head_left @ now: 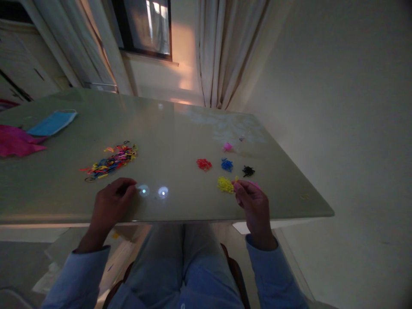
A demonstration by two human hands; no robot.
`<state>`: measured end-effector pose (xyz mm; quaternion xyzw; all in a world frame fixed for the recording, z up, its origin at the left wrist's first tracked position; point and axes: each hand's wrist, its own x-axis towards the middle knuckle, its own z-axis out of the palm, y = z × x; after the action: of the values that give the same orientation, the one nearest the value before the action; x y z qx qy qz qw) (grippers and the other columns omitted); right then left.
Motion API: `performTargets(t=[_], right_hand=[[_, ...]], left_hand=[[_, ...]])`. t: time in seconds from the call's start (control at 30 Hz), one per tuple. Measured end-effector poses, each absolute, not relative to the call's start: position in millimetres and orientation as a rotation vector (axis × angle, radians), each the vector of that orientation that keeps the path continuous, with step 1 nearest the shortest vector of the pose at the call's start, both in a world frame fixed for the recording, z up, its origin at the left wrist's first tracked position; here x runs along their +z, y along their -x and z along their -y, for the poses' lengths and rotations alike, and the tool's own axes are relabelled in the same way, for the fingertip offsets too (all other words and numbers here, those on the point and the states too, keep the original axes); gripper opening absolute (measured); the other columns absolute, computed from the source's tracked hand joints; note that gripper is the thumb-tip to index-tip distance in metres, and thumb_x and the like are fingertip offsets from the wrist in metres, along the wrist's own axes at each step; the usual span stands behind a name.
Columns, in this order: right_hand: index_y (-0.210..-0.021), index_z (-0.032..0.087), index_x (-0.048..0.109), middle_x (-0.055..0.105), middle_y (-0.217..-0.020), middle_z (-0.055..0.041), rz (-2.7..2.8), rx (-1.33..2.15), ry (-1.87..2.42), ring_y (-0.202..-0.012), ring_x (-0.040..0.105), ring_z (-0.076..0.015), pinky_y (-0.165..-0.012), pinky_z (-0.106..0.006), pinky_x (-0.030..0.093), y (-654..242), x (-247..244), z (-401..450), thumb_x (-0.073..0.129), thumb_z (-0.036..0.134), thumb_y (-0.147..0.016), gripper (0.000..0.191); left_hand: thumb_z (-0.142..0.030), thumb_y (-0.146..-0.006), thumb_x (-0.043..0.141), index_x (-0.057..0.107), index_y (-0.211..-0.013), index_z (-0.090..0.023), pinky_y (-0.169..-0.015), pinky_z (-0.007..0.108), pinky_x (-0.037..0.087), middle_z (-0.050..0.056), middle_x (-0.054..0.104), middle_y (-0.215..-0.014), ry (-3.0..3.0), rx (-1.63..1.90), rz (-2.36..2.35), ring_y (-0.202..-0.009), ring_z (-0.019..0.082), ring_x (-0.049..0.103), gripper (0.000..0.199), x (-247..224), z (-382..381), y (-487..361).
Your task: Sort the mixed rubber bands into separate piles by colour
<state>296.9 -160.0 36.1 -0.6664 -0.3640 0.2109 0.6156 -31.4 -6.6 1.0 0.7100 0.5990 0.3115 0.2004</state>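
My right hand [252, 204] pinches a small yellow rubber band [236, 178] at its fingertips, just right of a yellow pile of bands [225, 184]. Something pink shows partly behind that hand. Close by lie a red pile [204, 164], a blue pile [227, 165] and a black pile [248, 171]. My left hand [112, 201] rests at the table's near edge with fingers curled together; what they hold, if anything, is hidden. Beyond it spreads a mixed heap of coloured rubber bands [112, 162].
Behind the sorted piles sit a pink lump [227, 146] and a small clear piece [241, 138]. A blue face mask [53, 123] and a pink sheet [19, 141] lie at the left of the glossy table [167, 137]. A wall [337, 128] runs along the right.
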Motion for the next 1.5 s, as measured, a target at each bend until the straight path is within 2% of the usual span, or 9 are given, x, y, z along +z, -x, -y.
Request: performTargets(t=[0.17, 0.3, 0.53, 0.7, 0.87, 1.07, 1.23, 1.37, 1.5], right_hand=[[-0.082, 0.019, 0.074, 0.072, -0.079, -0.0064, 1.130, -0.024, 1.861, -0.059, 0.058, -0.0161, -0.065, -0.032, 0.047, -322, 25, 158, 0.063, 0.040, -0.084, 0.024], [-0.083, 0.018, 0.073, 0.073, -0.081, -0.0090, 1.352, -0.123, 1.968, -0.068, 0.063, -0.0198, -0.070, -0.033, 0.047, -332, 16, 155, 0.055, 0.036, -0.089, 0.026], [-0.087, 0.017, 0.074, 0.074, -0.083, -0.0093, 1.453, -0.064, 1.992, -0.073, 0.064, -0.0210, -0.073, -0.034, 0.048, -334, 10, 150, 0.055, 0.033, -0.090, 0.025], [-0.087, 0.019, 0.074, 0.073, -0.081, -0.0076, 1.360, -0.053, 1.908, -0.064, 0.061, -0.0182, -0.067, -0.032, 0.049, -334, 15, 157, 0.056, 0.034, -0.088, 0.024], [-0.089, 0.020, 0.074, 0.071, -0.080, -0.0057, 1.331, 0.051, 1.776, -0.061, 0.059, -0.0159, -0.060, -0.028, 0.047, -306, 25, 168, 0.057, 0.031, -0.090, 0.019], [-0.094, 0.022, 0.075, 0.072, -0.079, -0.0047, 1.624, 0.378, 1.605, -0.066, 0.063, -0.0169, -0.064, -0.028, 0.048, -252, 15, 149, 0.059, 0.027, -0.092, 0.017], [-0.096, 0.021, 0.075, 0.076, -0.088, -0.0062, 1.699, 0.418, 1.587, -0.073, 0.068, -0.0185, -0.068, -0.029, 0.050, -237, 1, 121, 0.058, 0.028, -0.092, 0.018], [-0.089, 0.020, 0.075, 0.076, -0.084, -0.0061, 1.689, 0.388, 1.565, -0.072, 0.069, -0.0188, -0.068, -0.028, 0.051, -243, -4, 114, 0.058, 0.032, -0.092, 0.020], [-0.086, 0.020, 0.074, 0.075, -0.081, -0.0055, 1.665, 0.439, 1.469, -0.073, 0.070, -0.0182, -0.068, -0.026, 0.054, -251, -3, 120, 0.058, 0.034, -0.092, 0.022]], left_hand=[[-0.043, -0.076, 0.058, 0.067, -0.083, -0.025, -0.070, 0.029, 0.051, -0.002, 0.073, -0.077, -1.992, 0.922, -1.650, -0.074, 0.021, 0.067, 0.022, -2, 6, 32], [-0.043, -0.076, 0.059, 0.067, -0.083, -0.025, -0.071, 0.029, 0.052, -0.003, 0.073, -0.078, -1.990, 0.919, -1.661, -0.075, 0.021, 0.066, 0.021, 0, 7, 32], [-0.044, -0.076, 0.056, 0.067, -0.085, -0.025, -0.074, 0.030, 0.051, -0.002, 0.072, -0.080, -1.979, 0.863, -1.693, -0.078, 0.022, 0.067, 0.024, -1, 6, 33], [-0.046, -0.077, 0.056, 0.067, -0.084, -0.026, -0.075, 0.030, 0.051, -0.003, 0.072, -0.080, -1.977, 0.866, -1.709, -0.079, 0.021, 0.067, 0.024, -1, 6, 33], [-0.044, -0.075, 0.056, 0.068, -0.084, -0.022, -0.075, 0.030, 0.051, 0.001, 0.072, -0.081, -1.953, 0.860, -1.687, -0.078, 0.022, 0.067, 0.026, 6, 8, 30], [-0.043, -0.078, 0.053, 0.066, -0.084, -0.021, -0.074, 0.032, 0.051, 0.004, 0.073, -0.082, -2.002, 0.893, -1.631, -0.077, 0.021, 0.067, 0.026, 1, 6, 30], [-0.042, -0.078, 0.052, 0.067, -0.083, -0.020, -0.076, 0.031, 0.051, 0.005, 0.073, -0.083, -1.994, 0.977, -1.550, -0.078, 0.021, 0.066, 0.027, -1, 8, 29], [-0.041, -0.076, 0.059, 0.069, -0.081, -0.019, -0.074, 0.030, 0.050, 0.005, 0.072, -0.082, -1.845, 1.082, -1.423, -0.077, 0.020, 0.065, 0.025, 0, 5, 33], [-0.039, -0.070, 0.070, 0.069, -0.080, -0.017, -0.061, 0.026, 0.047, 0.002, 0.067, -0.071, -1.391, 1.324, -1.265, -0.062, 0.014, 0.058, 0.025, 3, -7, 53]])
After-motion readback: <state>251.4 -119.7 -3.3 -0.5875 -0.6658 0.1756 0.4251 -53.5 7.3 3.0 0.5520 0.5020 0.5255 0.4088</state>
